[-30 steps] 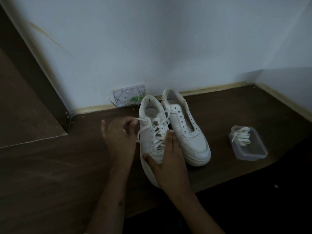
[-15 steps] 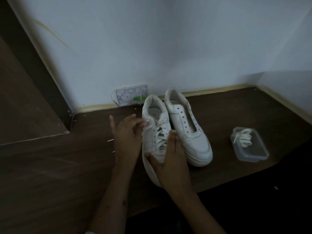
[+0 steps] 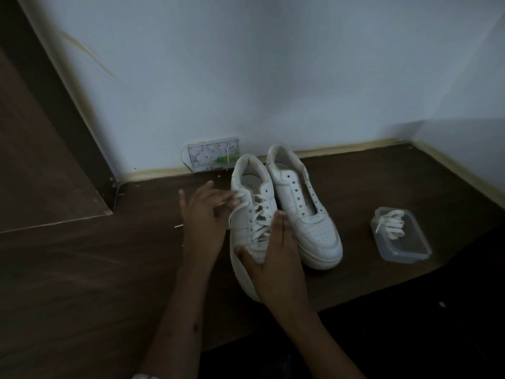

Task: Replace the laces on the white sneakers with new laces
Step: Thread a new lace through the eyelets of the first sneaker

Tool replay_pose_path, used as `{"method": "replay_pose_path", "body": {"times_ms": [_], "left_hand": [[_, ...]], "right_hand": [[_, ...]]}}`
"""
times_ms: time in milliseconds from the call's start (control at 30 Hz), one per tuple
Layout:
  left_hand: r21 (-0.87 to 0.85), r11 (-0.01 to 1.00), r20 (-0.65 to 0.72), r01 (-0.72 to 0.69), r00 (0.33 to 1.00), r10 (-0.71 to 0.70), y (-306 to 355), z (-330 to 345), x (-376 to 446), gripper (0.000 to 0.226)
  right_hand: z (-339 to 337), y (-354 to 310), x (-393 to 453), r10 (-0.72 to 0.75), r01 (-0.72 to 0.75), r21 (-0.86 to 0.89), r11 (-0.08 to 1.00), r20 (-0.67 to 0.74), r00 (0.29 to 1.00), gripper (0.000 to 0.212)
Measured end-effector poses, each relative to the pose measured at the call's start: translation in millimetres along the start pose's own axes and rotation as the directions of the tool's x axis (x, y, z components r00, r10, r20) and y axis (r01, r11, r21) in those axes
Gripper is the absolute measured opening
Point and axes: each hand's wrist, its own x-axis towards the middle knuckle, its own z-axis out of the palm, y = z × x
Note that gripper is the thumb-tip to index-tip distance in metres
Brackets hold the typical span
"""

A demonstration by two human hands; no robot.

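— On the dark wooden shelf [image 3: 382, 181], item one: left white sneaker [image 3: 247, 231], laced only partway up, top eyelets bare. Beside it and touching, right white sneaker [image 3: 308, 214], eyelets bare. Which step?

— Threading or unthreading; the view alone cannot settle it. Left hand [image 3: 203, 222] pinches a lace end [image 3: 237, 199] at the collar. Right hand [image 3: 276, 258] lies flat, fingers straight, pressing the toe.

— Next move?

— Probably a steady pull on that end, the shoe held down.

— Outlying items?

— Clear plastic container [image 3: 400, 235], well apart, holding a bundled lace [image 3: 390, 224]. Wall socket plate [image 3: 211, 157] behind.
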Motion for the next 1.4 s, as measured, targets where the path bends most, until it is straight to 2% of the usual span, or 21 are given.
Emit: {"method": "replay_pose_path", "body": {"times_ms": [100, 233, 367, 467, 533, 633, 733, 800, 900, 967, 1033, 1067, 1133, 1200, 1300, 1400], "left_hand": [[0.033, 0.999, -0.059, -0.004, 0.998, 0.006, 5.5, 3.7, -2.4, 0.008], [0.176, 0.984, -0.164, 0.03, 0.986, 0.0, -4.2, -4.0, -1.4, 0.014], [0.269, 0.963, -0.134, 0.03, 0.991, 0.006, -3.6, -6.9, -2.7, 0.012], [0.206, 0.979, 0.026, 0.006, 1.0, -0.011, -7.7, -10.0, 0.3, 0.043], [0.118, 0.992, 0.092, -0.037, 0.995, 0.026, -9.7, -13.7, 3.0, 0.052], [-0.05, 0.998, 0.175, -0.049, 0.983, 0.057, -2.3, -19.3, 4.8, 0.051], [-0.116, 0.989, 0.195, -0.096, 0.974, 0.117, 4.9, -22.8, 4.6, 0.051], [-0.16, 0.98, 0.181, -0.12, 0.972, 0.149, 9.1, -25.2, 4.5, 0.047], [-0.203, 0.968, 0.164, -0.151, 0.969, 0.185, 13.9, -28.3, 4.0, 0.044], [-0.193, 0.967, 0.153, -0.166, 0.968, 0.197, 14.7, -28.4, 3.5, 0.039], [-0.19, 0.963, 0.143, -0.193, 0.965, 0.221, 15.2, -28.4, 3.0, 0.037], [-0.196, 0.958, 0.136, -0.208, 0.962, 0.237, 16.1, -28.3, 2.6, 0.036], [-0.22, 0.948, 0.119, -0.232, 0.958, 0.262, 19.1, -28.2, 1.9, 0.033], [-0.239, 0.942, 0.107, -0.236, 0.958, 0.267, 21.6, -27.4, 1.2, 0.028], [-0.243, 0.939, 0.067, -0.243, 0.962, 0.266, 23.9, -28.3, 1.2, 0.021], [-0.229, 0.949, 0.024, -0.217, 0.973, 0.228, 21.0, -29.3, 3.1, 0.012]], "right_hand": [[0.4, 0.5, -0.5, -0.006, 0.006, 0.002, 1.0, -0.008, 1.0, 0.098], [-3.4, 0.4, -0.7, -0.002, 0.002, 0.021, 1.0, 0.016, 1.0, 0.098], [-5.1, -0.2, -0.9, 0.01, -0.011, 0.033, 0.999, 0.017, 1.0, 0.098], [-4.5, -3.1, -2.7, 0.032, -0.032, 0.031, 0.999, 0.015, 0.999, 0.097], [-4.8, -4.9, -3.7, 0.055, -0.056, 0.052, 0.997, 0.022, 0.998, 0.097], [-5.9, -5.9, -4.0, 0.064, -0.066, 0.084, 0.994, 0.028, 0.998, 0.095], [-8.6, -7.6, -3.0, 0.078, -0.078, 0.122, 0.989, 0.009, 0.997, 0.088], [-11.5, -8.8, -0.8, 0.07, -0.062, 0.145, 0.988, -0.054, 0.996, 0.079], [-15.9, -11.1, 2.9, -0.014, 0.042, 0.136, 0.99, -0.2, 0.98, 0.061], [-19.2, -13.9, 3.4, -0.046, 0.102, 0.237, 0.966, -0.233, 0.971, 0.052], [-24.5, -17.8, 3.3, -0.037, 0.119, 0.467, 0.876, -0.181, 0.983, 0.044], [-27.6, -19.7, 3.7, -0.044, 0.106, 0.585, 0.804, -0.12, 0.992, 0.048], [-32.8, -24.7, 5.6, -0.055, 0.0, 0.763, 0.647, 0.047, 0.997, 0.055], [-34.2, -27.0, 9.4, -0.052, -0.139, 0.834, 0.534, 0.197, 0.979, 0.056], [-39.0, -28.2, 13.8, -0.014, -0.226, 0.815, 0.534, 0.276, 0.961, 0.039], [-51.7, -22.0, 17.5, 0.024, -0.215, 0.73, 0.649, 0.263, 0.964, 0.011]]}}
